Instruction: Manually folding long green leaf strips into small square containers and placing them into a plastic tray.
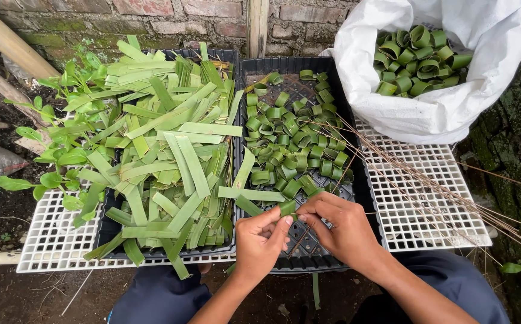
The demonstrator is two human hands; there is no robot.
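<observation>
Outdoors, soft daylight, no hard shadows. Weathered red brick wall [170, 18] along the far edge, moss in the joints. Wooden post [258, 27] upright against it, bamboo pole [8, 42] leaning at far left. Ground is dark bare soil [8, 210]. Mossy stone [512, 144] along the right side.

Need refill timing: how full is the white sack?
Partly full: leaf rings heap well below the white sack rim, its mouth open.
</observation>
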